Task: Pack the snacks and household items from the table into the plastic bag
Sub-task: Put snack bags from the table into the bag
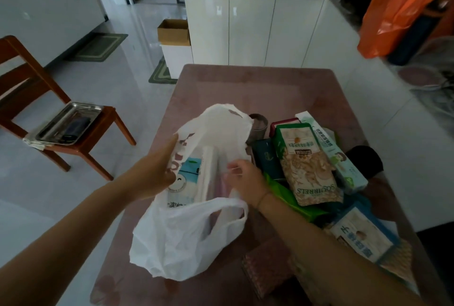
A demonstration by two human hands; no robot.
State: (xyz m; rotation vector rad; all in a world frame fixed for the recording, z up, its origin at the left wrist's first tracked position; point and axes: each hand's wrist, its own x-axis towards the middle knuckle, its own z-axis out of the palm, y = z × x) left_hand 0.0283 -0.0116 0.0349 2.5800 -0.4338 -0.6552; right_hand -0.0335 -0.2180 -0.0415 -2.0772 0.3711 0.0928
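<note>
A white plastic bag [186,237] stands open on the pink table [258,89]. Inside it I see a white and blue pack [188,177]. My left hand [157,168] holds the bag's left rim. My right hand [245,177] pinches the bag's right rim. Right of the bag lies a pile: a nut pouch marked SQUIRRELS [307,165], a long white and green box [336,155], a green packet [290,197], a dark teal box [266,158], a blue and white pouch [363,234] and a round tin [258,125]. A patterned brown box [265,268] lies near the front.
A wooden chair [49,109] with a metal tray [70,122] stands left of the table. White cabinets [253,30] line the far wall, with a cardboard box [174,32] beside them. An orange bag [398,15] sits at the far right.
</note>
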